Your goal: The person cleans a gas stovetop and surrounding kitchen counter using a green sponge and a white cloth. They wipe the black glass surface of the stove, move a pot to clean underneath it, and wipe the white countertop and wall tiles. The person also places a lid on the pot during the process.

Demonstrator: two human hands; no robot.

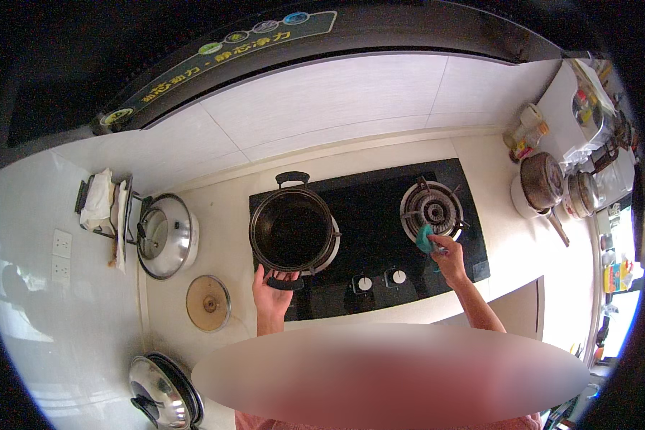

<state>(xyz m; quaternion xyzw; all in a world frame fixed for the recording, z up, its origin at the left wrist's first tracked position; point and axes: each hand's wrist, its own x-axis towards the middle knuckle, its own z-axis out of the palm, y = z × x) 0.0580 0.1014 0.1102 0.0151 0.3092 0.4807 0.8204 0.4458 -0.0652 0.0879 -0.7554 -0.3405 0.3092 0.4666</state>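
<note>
My left hand [270, 302] grips the near side of a dark two-handled pot [291, 228], its fingers tucked behind the black near handle [285, 283]. The uncovered pot sits over the left side of a black glass gas cooktop [373, 209] and hides most of the left burner [333, 250]. In my right hand [452, 263] is a teal cloth [424, 239], pinched at the front edge of the right burner [434, 207]. Two control knobs, a left one [365, 284] and a right one [398, 277], lie between my hands.
Left of the cooktop are a domed steel lid [180, 236], a round glass lid [208, 303] and another lidded pan [164, 392]. A saucepan [540, 180] and jars [527, 134] stand to the right. A range hood [408, 29] overhangs the back.
</note>
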